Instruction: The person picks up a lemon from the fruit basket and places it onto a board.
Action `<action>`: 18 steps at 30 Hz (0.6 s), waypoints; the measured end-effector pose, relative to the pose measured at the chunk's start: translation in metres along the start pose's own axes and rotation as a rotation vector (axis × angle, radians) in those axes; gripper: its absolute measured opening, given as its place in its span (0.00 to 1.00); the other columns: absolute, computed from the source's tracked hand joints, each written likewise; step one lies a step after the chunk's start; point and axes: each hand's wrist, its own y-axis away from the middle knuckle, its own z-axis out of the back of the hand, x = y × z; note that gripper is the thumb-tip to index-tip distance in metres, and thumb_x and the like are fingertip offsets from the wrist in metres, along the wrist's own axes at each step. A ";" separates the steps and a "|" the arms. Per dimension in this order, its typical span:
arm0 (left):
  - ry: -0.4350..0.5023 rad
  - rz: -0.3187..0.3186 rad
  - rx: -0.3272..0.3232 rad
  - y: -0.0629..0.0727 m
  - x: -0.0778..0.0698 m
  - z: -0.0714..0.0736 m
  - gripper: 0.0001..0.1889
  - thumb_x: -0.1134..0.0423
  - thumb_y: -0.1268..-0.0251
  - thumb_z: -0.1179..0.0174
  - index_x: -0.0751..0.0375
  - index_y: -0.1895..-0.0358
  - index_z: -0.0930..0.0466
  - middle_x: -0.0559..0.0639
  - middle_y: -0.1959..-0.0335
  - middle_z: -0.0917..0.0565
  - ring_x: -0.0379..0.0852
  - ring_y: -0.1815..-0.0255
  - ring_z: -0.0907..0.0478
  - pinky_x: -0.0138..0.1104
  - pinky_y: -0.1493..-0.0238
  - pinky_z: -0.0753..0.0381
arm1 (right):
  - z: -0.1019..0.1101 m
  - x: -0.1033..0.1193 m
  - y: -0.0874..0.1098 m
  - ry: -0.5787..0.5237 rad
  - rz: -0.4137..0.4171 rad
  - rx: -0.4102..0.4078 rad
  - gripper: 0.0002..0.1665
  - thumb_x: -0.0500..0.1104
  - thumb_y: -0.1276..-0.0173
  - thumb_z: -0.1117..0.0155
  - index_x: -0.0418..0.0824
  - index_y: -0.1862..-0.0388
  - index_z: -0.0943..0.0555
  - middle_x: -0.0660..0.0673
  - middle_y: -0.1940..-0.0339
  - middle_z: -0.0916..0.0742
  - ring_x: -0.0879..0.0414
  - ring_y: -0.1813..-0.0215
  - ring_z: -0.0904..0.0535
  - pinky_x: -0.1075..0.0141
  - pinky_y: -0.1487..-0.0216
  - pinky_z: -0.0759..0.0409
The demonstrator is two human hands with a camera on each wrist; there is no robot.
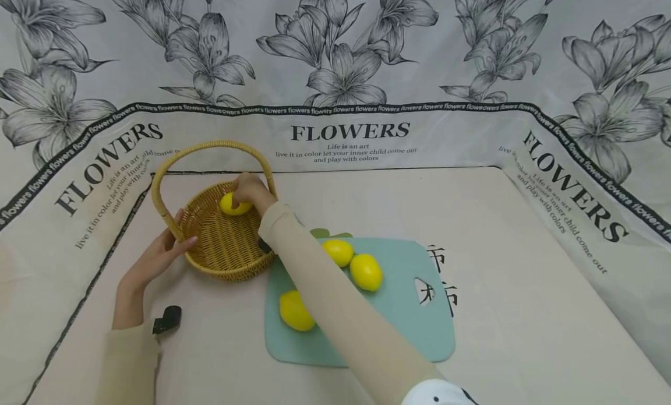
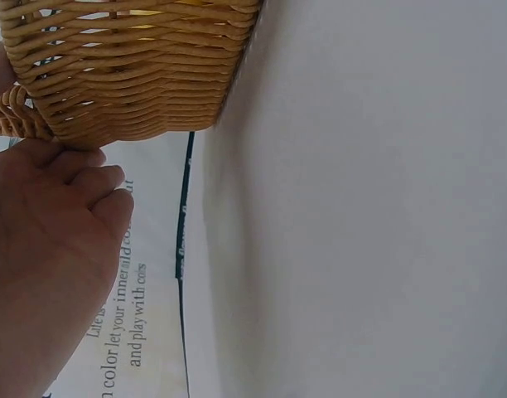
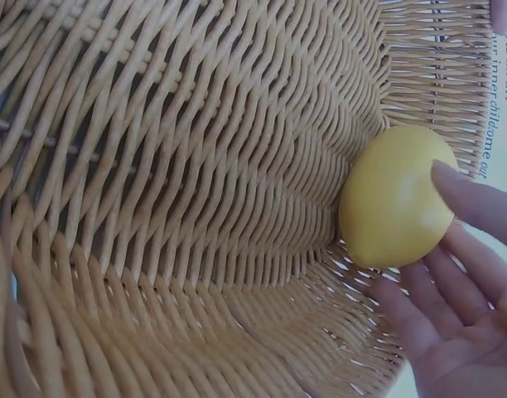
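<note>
A wicker basket (image 1: pixel 230 242) with an arched handle stands at the left of the table. My left hand (image 1: pixel 157 256) grips its left side near the foot of the handle, thumb over the rim; in the left wrist view the fingers (image 2: pixel 96 178) lie against the outer weave. Inside the basket, at the back, my right hand (image 1: pixel 254 190) holds a yellow lemon (image 3: pixel 398 199). Its thumb rests on the lemon and the fingers are beneath it. Three more lemons lie on a pale blue-green cutting board (image 1: pixel 398 329): two close together (image 1: pixel 366 272), one (image 1: pixel 296 310) partly behind my right forearm.
Dark green flat shapes (image 1: pixel 327 233) show behind the board's far edge. Black printed characters (image 1: pixel 449 297) mark the cloth at the board's right. A flower-printed sheet (image 1: pixel 346 137) rises behind the table and along its sides. Black wrist gear (image 1: pixel 168 319) sits by my left sleeve.
</note>
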 end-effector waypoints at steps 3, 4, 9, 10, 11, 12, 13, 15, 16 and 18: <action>-0.005 0.009 0.001 0.000 0.001 0.001 0.43 0.55 0.26 0.48 0.51 0.23 0.72 0.59 0.23 0.68 0.65 0.25 0.72 0.67 0.34 0.64 | -0.001 0.000 -0.002 0.045 -0.008 0.010 0.30 0.41 0.39 0.28 0.45 0.36 0.22 0.52 0.38 0.20 0.61 0.43 0.25 0.75 0.51 0.24; -0.009 0.012 0.002 0.000 0.001 0.002 0.43 0.55 0.26 0.49 0.50 0.23 0.72 0.59 0.23 0.68 0.65 0.25 0.72 0.67 0.34 0.64 | -0.001 -0.001 -0.003 0.052 -0.012 0.013 0.31 0.41 0.39 0.28 0.45 0.36 0.23 0.52 0.39 0.20 0.61 0.43 0.24 0.75 0.51 0.24; -0.021 0.020 0.000 -0.001 0.002 0.002 0.43 0.55 0.26 0.49 0.50 0.23 0.71 0.59 0.23 0.68 0.66 0.25 0.72 0.68 0.34 0.62 | -0.006 -0.004 -0.006 0.121 -0.020 0.013 0.30 0.46 0.40 0.27 0.43 0.39 0.21 0.50 0.43 0.18 0.62 0.51 0.24 0.74 0.54 0.24; -0.020 0.019 -0.001 -0.001 0.002 0.001 0.42 0.55 0.26 0.48 0.50 0.23 0.71 0.59 0.23 0.68 0.66 0.25 0.71 0.68 0.34 0.62 | -0.007 -0.005 -0.007 0.128 -0.023 0.009 0.30 0.47 0.41 0.26 0.42 0.40 0.21 0.50 0.44 0.18 0.62 0.53 0.24 0.73 0.56 0.23; -0.018 0.018 -0.002 -0.001 0.002 0.001 0.42 0.55 0.26 0.48 0.50 0.23 0.71 0.59 0.22 0.68 0.66 0.25 0.71 0.68 0.34 0.62 | -0.008 -0.006 -0.008 0.138 -0.026 0.007 0.29 0.48 0.41 0.26 0.42 0.42 0.20 0.51 0.47 0.17 0.62 0.56 0.25 0.73 0.57 0.24; -0.017 0.017 -0.001 -0.001 0.002 0.001 0.42 0.55 0.26 0.48 0.50 0.23 0.71 0.59 0.22 0.68 0.66 0.25 0.71 0.68 0.34 0.63 | -0.010 -0.006 -0.008 0.144 -0.029 0.003 0.28 0.49 0.42 0.26 0.42 0.43 0.19 0.51 0.49 0.17 0.62 0.58 0.26 0.73 0.58 0.24; -0.015 0.016 -0.001 -0.002 0.002 0.001 0.42 0.55 0.26 0.48 0.50 0.23 0.71 0.59 0.22 0.68 0.65 0.25 0.72 0.67 0.34 0.63 | -0.011 -0.007 -0.009 0.140 -0.033 0.000 0.27 0.50 0.42 0.26 0.42 0.45 0.18 0.51 0.51 0.16 0.62 0.61 0.27 0.73 0.60 0.24; -0.017 0.018 -0.001 -0.002 0.002 0.002 0.42 0.55 0.26 0.48 0.50 0.23 0.71 0.59 0.22 0.68 0.65 0.25 0.72 0.67 0.33 0.64 | -0.012 -0.007 -0.010 0.131 -0.037 -0.004 0.26 0.50 0.42 0.25 0.42 0.46 0.17 0.51 0.55 0.16 0.62 0.63 0.28 0.73 0.62 0.25; -0.018 0.018 0.000 -0.002 0.002 0.002 0.42 0.55 0.26 0.48 0.51 0.23 0.71 0.59 0.22 0.68 0.65 0.25 0.71 0.67 0.33 0.64 | -0.013 -0.007 -0.011 0.124 -0.043 -0.005 0.27 0.51 0.43 0.25 0.42 0.45 0.17 0.51 0.54 0.16 0.62 0.63 0.28 0.73 0.62 0.25; -0.023 0.022 0.000 -0.002 0.002 0.002 0.43 0.54 0.26 0.49 0.52 0.23 0.71 0.60 0.23 0.67 0.66 0.25 0.71 0.67 0.33 0.64 | -0.013 -0.007 -0.010 0.111 -0.041 -0.007 0.24 0.50 0.43 0.25 0.41 0.50 0.16 0.51 0.60 0.17 0.62 0.66 0.29 0.73 0.65 0.26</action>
